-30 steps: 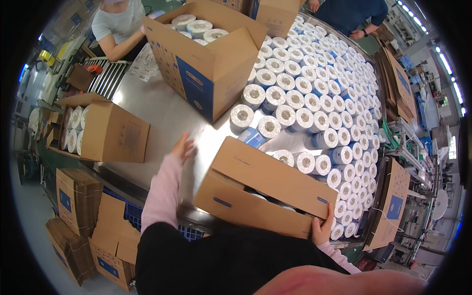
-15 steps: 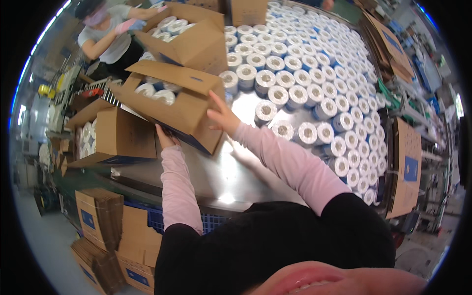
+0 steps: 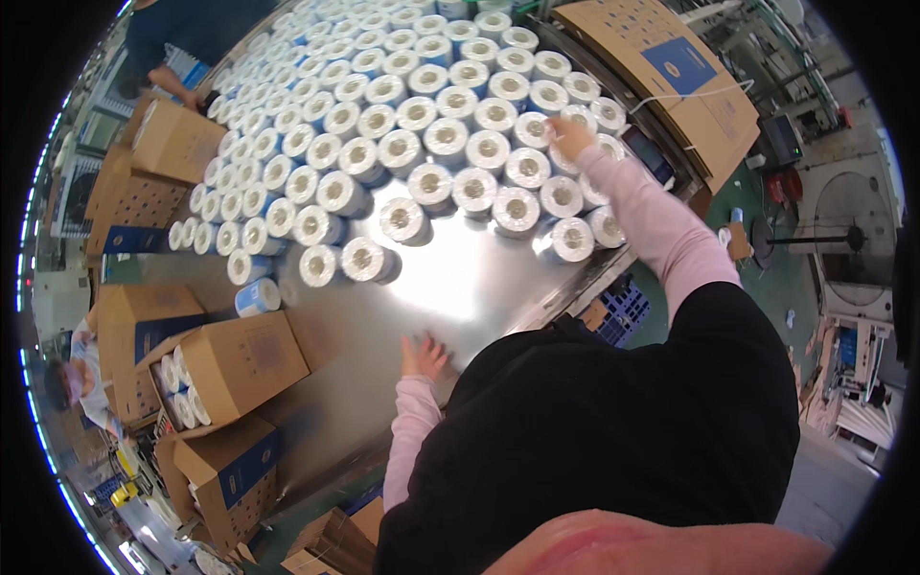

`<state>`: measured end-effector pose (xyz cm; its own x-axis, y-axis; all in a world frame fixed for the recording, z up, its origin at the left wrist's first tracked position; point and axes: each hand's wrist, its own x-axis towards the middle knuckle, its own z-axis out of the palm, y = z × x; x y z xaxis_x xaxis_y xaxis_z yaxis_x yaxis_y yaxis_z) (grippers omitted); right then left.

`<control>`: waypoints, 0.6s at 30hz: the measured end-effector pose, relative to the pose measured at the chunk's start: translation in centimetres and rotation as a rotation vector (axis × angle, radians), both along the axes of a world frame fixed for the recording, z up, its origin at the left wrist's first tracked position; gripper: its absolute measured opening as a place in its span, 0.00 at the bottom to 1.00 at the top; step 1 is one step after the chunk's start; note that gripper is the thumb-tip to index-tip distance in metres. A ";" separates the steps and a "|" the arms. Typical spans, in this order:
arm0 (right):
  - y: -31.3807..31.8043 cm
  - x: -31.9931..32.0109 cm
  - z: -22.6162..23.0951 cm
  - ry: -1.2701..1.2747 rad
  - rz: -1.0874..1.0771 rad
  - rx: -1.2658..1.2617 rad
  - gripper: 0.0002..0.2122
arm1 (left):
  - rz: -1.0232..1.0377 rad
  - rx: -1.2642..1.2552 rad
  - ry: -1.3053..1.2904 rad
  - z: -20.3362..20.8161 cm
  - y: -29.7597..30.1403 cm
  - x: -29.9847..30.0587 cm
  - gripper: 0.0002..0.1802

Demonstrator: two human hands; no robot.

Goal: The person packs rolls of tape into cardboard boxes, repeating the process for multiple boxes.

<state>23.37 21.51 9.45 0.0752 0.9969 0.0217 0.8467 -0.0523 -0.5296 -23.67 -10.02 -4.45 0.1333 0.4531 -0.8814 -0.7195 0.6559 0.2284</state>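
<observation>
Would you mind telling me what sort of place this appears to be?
It looks like a factory packing area: many white rolls stand on a metal table, an open cardboard box holds more, and flattened cartons are beside the table.

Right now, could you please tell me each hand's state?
Left hand: open, fingers spread, holding nothing.
Right hand: at the white rolls; whether it grips one cannot be told.

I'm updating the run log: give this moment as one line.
left hand: open, over metal table; right hand: at white rolls; open carton: left of both hands
</observation>
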 end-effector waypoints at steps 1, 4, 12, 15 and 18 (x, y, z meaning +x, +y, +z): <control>0.8 4.5 3.1 -0.108 -0.131 -0.019 0.18 | 0.059 -0.024 0.029 0.7 1.5 1.2 0.54; 0.8 20.7 5.2 -0.408 -0.377 -0.165 0.29 | 0.115 -0.037 0.112 0.9 7.1 5.7 0.63; -5.8 29.9 1.8 -0.684 -0.543 -0.361 0.41 | 0.527 0.425 0.093 4.1 35.8 11.9 0.42; -5.2 29.4 1.5 -0.762 -0.539 -0.348 0.38 | 0.396 0.379 0.214 6.7 40.0 12.1 0.37; -6.0 30.3 1.2 -0.852 -0.461 -0.318 0.31 | 0.218 0.400 0.312 7.5 36.5 12.0 0.37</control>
<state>53.64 15.46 10.64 0.5362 0.8440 -0.0134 0.7978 -0.5015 0.3348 -11.67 26.47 3.02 -0.2410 0.7488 -0.6174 -0.6874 0.3174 0.6533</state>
